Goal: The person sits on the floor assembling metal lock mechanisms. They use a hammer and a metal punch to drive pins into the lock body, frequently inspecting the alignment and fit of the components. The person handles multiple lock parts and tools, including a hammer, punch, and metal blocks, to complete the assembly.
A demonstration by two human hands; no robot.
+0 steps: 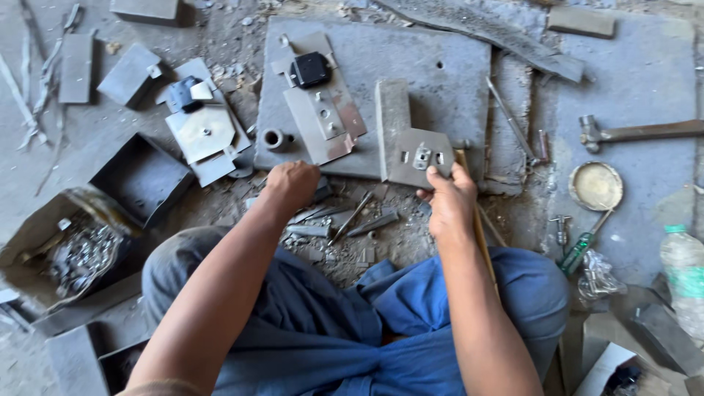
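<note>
Right hand (449, 202): closed on wooden handle (480, 227), thumb touching grey metal plate (420, 155). Left hand (292, 183): fisted over scrap. Open cardboard box (33, 242) far left.

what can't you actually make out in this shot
Head view only:
- What the left hand grips: its fingers curl down among the metal scraps, hiding anything held.
- The stick in the right hand: its lower end runs behind the forearm.
- Small parts in the cardboard box: too small and jumbled to tell apart.
- The hammer: its handle is cut off by the right edge.
- The plastic bottle: cut by the right edge.
</note>
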